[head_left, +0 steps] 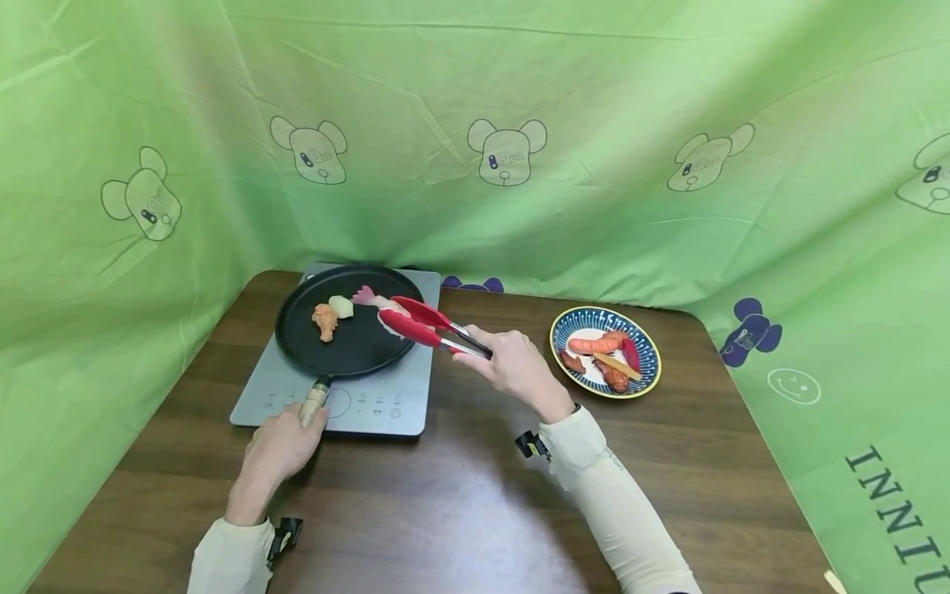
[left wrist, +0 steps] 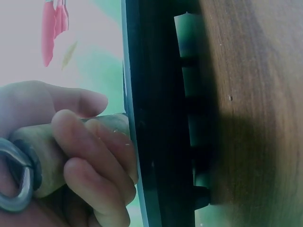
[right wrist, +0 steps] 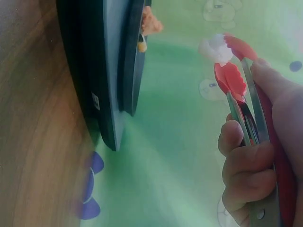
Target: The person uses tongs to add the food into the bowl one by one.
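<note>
My left hand [head_left: 285, 437] grips the wooden handle [head_left: 315, 403] of a flat black frying pan [head_left: 364, 351]; the left wrist view shows its fingers curled round that handle [left wrist: 45, 142]. My right hand [head_left: 519, 371] holds red-tipped metal tongs [head_left: 416, 326], fingers wrapped about their arms in the right wrist view. Pinched between the tongs' heads is a shrimp [head_left: 365, 297] with a pink tail and white body, held above the pan's right side. A browned chicken piece [head_left: 324, 322] and a pale, roundish food piece [head_left: 340, 306] lie in the pan.
Beneath the pan is a grey induction cooktop [head_left: 260, 400] on a brown wooden table [head_left: 460, 511]. To the right stands a blue-patterned plate [head_left: 561, 359] with several food pieces. A green curtain [head_left: 416, 198] encloses the back and sides.
</note>
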Demonstrator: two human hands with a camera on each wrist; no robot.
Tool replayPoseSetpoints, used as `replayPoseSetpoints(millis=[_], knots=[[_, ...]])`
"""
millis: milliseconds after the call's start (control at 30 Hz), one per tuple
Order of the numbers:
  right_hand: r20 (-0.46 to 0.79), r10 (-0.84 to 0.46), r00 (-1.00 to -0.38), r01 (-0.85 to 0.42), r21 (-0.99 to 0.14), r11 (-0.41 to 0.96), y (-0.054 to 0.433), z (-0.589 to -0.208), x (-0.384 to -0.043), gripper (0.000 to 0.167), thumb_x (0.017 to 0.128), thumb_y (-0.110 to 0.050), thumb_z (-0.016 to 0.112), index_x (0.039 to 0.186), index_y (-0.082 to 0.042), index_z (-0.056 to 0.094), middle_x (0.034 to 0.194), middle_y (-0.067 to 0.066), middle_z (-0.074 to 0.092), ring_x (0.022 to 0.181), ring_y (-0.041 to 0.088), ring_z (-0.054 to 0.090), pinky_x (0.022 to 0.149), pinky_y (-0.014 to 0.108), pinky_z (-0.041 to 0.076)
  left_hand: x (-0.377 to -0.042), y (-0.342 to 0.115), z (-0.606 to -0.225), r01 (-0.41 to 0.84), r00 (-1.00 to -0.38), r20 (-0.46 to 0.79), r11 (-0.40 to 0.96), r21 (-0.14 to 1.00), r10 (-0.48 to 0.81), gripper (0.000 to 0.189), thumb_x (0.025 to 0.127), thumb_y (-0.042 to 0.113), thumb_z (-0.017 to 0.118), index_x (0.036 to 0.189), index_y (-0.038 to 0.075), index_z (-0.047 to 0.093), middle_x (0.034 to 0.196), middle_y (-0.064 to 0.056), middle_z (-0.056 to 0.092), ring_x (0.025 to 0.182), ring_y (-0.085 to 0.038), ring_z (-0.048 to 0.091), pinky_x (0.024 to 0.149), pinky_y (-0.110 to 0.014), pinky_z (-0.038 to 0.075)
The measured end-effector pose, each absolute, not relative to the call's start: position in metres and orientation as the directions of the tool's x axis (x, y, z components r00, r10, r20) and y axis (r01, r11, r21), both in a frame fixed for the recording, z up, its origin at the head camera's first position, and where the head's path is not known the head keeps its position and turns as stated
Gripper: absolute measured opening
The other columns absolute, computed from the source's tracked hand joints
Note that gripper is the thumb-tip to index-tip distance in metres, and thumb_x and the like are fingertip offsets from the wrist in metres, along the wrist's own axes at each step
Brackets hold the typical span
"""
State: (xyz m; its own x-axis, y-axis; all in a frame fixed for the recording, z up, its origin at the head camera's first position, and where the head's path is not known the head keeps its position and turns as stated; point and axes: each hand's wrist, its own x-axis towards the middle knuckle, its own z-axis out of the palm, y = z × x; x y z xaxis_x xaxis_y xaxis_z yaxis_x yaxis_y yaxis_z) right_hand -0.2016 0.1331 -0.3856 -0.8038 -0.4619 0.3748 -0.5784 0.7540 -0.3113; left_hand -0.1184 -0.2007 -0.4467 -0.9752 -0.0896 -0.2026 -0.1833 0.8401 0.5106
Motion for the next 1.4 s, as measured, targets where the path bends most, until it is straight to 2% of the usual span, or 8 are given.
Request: replayPoseSetpoints(millis=[267,533,833,1400], knots=[[0.348,-0.502,-0.792,-0.602,-0.306,0.738,0.118,-0.389,-0.206,0.039,0.087,-0.048,0.064,0.114,-0.021,0.063,0.058,-0.005,0.048,0.052,0.014,0.048,0.049,0.03,0.04,-0.115,-0.203,-0.444,-0.188,-0.974,-0.206,0.842,0.506,-0.093,0.058,0.097,0.049,0.038,0.114,-0.005,0.052,0.074,-0.012,0.05,0.063,-0.026,0.047,0.05,-0.037,0.035],[0.26,-0.503,-0.824,-0.566,-0.345,0.749,0.104,-0.392,-0.21,0.044,0.087,-0.051,0.062,0.121,-0.022,0.062,0.067,-0.004,0.055,0.054,0.014,0.05,0.048,0.029,0.039,-0.113,-0.205,-0.444,-0.201,-0.972,-0.212,0.835,0.513,-0.104,0.056,0.097,0.051,0.036,0.105,-0.002,0.053,0.071,-0.011,0.045,0.06,-0.025,0.045,0.049,-0.035,0.034],[0.244,-0.512,-0.823,-0.567,-0.322,0.758,0.091,-0.393,-0.221,0.039,0.088,-0.051,0.061,0.113,-0.022,0.063,0.056,-0.005,0.042,0.053,0.016,0.05,0.05,0.031,0.039,-0.113,-0.208,-0.445,-0.194,-0.974,-0.205,0.838,0.51,-0.1,0.055,0.097,0.05,0.036,0.103,-0.002,0.052,0.071,-0.011,0.044,0.06,-0.024,0.044,0.049,-0.035,0.033],[0.217,-0.453,-0.864,-0.502,-0.314,0.806,0.102,-0.403,-0.248,0.042,0.088,-0.055,0.056,0.115,-0.023,0.062,0.068,0.001,0.056,0.057,0.02,0.054,0.053,0.035,0.043,-0.116,-0.2,-0.447,-0.175,-0.979,-0.184,0.834,0.523,-0.09,0.051,0.096,0.045,0.043,0.11,-0.003,0.054,0.07,-0.01,0.047,0.059,-0.024,0.045,0.049,-0.035,0.034]])
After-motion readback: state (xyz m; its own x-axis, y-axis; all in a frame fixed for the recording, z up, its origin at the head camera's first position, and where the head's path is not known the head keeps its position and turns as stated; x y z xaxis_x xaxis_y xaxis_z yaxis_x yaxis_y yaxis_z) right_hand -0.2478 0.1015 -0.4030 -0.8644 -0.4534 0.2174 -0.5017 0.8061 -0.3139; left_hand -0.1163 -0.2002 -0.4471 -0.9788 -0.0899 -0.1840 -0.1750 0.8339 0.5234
